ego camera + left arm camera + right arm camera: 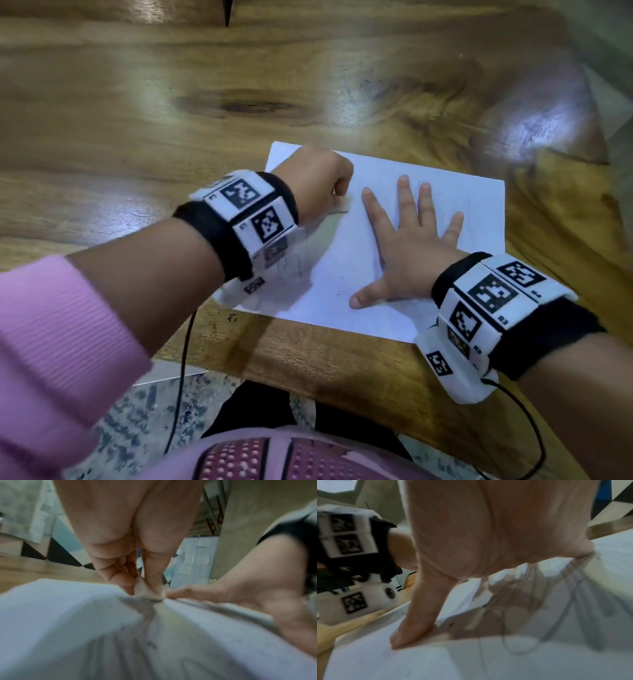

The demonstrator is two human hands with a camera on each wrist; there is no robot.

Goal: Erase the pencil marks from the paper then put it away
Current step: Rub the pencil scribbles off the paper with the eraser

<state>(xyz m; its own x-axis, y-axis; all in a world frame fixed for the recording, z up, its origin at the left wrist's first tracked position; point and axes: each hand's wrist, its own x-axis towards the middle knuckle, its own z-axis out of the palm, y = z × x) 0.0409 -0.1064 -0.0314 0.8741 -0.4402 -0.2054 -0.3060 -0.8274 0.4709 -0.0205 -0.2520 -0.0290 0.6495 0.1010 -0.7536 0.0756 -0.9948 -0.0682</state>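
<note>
A white sheet of paper (346,253) with faint pencil marks lies on the wooden table (171,102) near its front edge. My left hand (318,181) is curled over the sheet's far left part and pinches a small pale eraser (145,592) between thumb and fingers, its tip down on the paper (68,615). My right hand (407,246) lies flat on the sheet with fingers spread, holding it down; in the right wrist view its thumb (414,628) presses the paper (402,662). Grey pencil lines (556,615) show under the palm.
The table's front edge (342,387) runs just below the sheet, with a speckled floor (137,428) and my pink sleeve (51,342) beneath. A black cable (181,377) hangs from the left wrist band. Bare wood stretches beyond the paper.
</note>
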